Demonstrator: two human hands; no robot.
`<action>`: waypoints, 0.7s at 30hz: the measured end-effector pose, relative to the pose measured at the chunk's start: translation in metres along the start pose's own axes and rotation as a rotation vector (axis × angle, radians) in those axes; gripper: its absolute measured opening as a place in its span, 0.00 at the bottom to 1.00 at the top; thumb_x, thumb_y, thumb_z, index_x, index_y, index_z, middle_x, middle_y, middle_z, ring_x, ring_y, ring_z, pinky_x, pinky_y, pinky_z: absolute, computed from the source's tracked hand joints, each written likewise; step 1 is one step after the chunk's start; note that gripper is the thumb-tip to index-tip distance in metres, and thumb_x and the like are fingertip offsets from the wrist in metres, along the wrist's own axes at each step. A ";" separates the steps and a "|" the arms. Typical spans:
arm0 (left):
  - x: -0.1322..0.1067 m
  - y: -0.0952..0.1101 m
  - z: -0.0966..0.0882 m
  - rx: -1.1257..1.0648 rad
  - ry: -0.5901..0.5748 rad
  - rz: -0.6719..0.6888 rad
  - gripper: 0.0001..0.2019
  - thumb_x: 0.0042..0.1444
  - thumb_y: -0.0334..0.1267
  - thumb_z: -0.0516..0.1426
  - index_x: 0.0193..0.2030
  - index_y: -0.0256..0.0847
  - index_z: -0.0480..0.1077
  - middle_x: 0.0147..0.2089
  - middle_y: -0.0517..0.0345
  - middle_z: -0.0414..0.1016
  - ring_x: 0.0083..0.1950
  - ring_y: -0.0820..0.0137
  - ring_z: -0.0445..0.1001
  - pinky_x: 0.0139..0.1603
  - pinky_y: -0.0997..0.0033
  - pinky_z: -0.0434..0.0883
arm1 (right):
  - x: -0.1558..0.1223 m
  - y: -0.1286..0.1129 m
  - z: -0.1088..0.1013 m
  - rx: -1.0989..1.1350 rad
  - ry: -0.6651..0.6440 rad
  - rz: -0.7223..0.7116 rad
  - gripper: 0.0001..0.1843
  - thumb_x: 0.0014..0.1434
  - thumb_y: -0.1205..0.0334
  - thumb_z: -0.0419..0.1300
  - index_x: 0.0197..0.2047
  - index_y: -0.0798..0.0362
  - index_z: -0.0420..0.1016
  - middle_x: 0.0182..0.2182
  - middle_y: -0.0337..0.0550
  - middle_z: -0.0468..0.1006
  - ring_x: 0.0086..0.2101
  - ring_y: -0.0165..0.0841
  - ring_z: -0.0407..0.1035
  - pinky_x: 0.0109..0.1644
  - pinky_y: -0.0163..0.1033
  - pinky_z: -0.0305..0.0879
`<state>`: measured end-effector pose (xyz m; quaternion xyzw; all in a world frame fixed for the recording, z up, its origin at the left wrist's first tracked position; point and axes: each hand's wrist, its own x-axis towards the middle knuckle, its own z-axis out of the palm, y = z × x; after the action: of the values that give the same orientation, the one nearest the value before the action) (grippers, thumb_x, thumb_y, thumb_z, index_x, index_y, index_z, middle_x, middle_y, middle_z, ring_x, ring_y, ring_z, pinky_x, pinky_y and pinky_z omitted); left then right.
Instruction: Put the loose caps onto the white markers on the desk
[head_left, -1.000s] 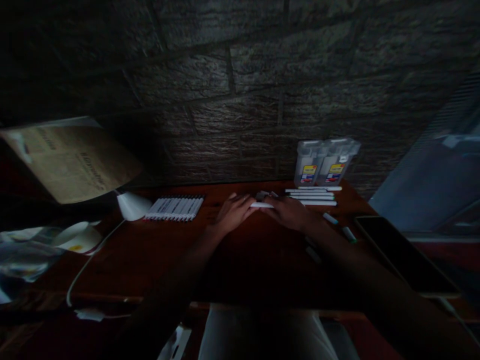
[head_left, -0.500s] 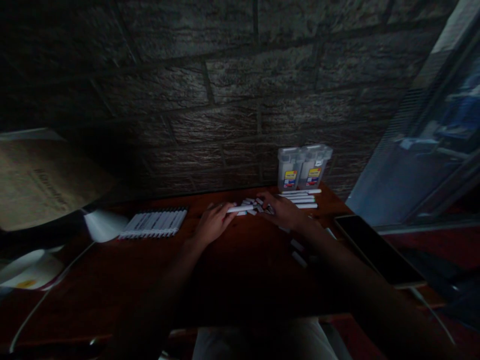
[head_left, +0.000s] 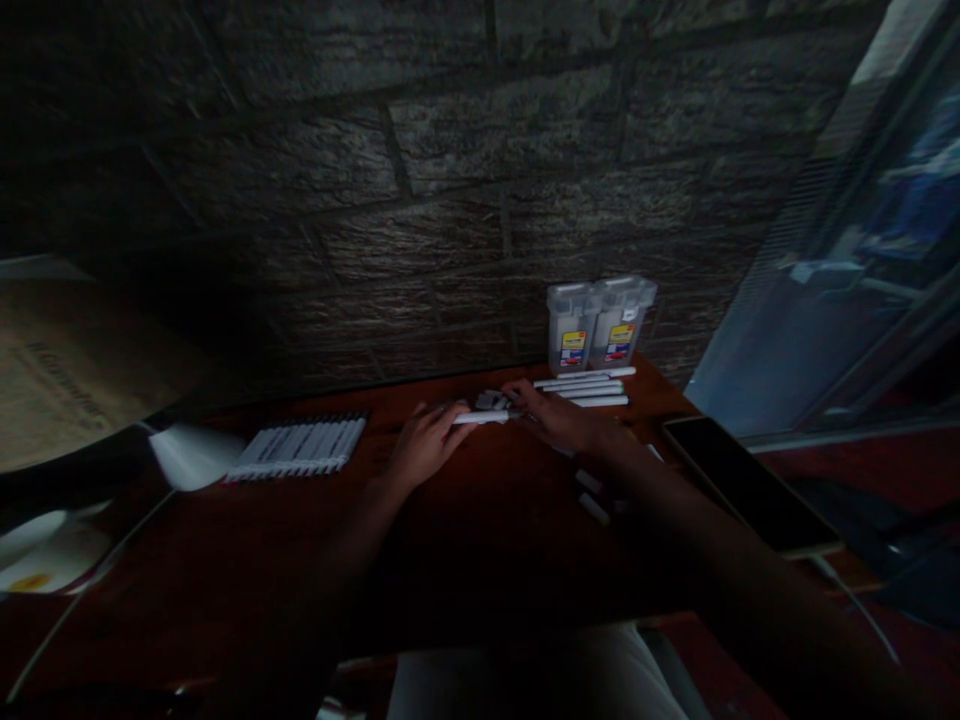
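Dark red-brown wooden tabletop, dimly lit. Flat black slab-like device at right edge; small pale cap-like pieces beside the right forearm. Left hand, fingers drawn together, pinching the near end of a slim white plastic marker pen lying level just above the tabletop. Right hand curled at the pen's far end; cannot tell whether it grips. The pen is likely light, rigid and smooth, best taken at mid-barrel. Heap of small grey caps just behind. Tidy row of white markers to the left; four loose white markers; two clear plastic cases against the brick wall.
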<state>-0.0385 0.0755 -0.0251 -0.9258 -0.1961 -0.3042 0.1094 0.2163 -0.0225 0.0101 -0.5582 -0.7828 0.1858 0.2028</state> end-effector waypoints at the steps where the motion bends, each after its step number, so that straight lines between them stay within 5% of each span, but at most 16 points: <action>1: 0.001 0.002 0.000 0.000 -0.001 0.006 0.17 0.73 0.49 0.48 0.51 0.41 0.72 0.50 0.59 0.80 0.49 0.70 0.78 0.49 0.68 0.65 | 0.000 0.001 0.000 0.010 -0.004 -0.003 0.28 0.68 0.70 0.49 0.69 0.56 0.50 0.59 0.53 0.77 0.55 0.38 0.75 0.60 0.40 0.71; 8: 0.000 0.007 0.005 -0.018 -0.093 -0.050 0.19 0.74 0.51 0.46 0.52 0.42 0.72 0.53 0.59 0.79 0.52 0.67 0.78 0.52 0.66 0.65 | 0.003 0.010 0.004 0.031 -0.017 -0.050 0.33 0.63 0.73 0.49 0.70 0.55 0.49 0.58 0.53 0.78 0.52 0.40 0.76 0.57 0.42 0.71; 13: -0.002 0.003 0.006 -0.023 -0.043 -0.043 0.18 0.73 0.51 0.47 0.52 0.42 0.72 0.52 0.60 0.80 0.51 0.68 0.78 0.51 0.67 0.66 | 0.001 0.016 0.004 0.013 0.029 -0.048 0.28 0.64 0.72 0.50 0.67 0.49 0.54 0.53 0.50 0.80 0.47 0.38 0.77 0.50 0.41 0.71; 21: 0.003 0.012 0.003 -0.034 -0.070 -0.024 0.18 0.73 0.50 0.48 0.51 0.41 0.74 0.51 0.57 0.79 0.52 0.68 0.77 0.51 0.67 0.66 | 0.002 -0.013 0.008 -0.154 -0.048 0.002 0.30 0.66 0.73 0.48 0.70 0.57 0.53 0.52 0.57 0.79 0.45 0.38 0.77 0.50 0.42 0.69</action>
<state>-0.0298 0.0670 -0.0269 -0.9351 -0.2058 -0.2761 0.0832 0.2016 -0.0255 0.0102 -0.5684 -0.7988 0.1384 0.1404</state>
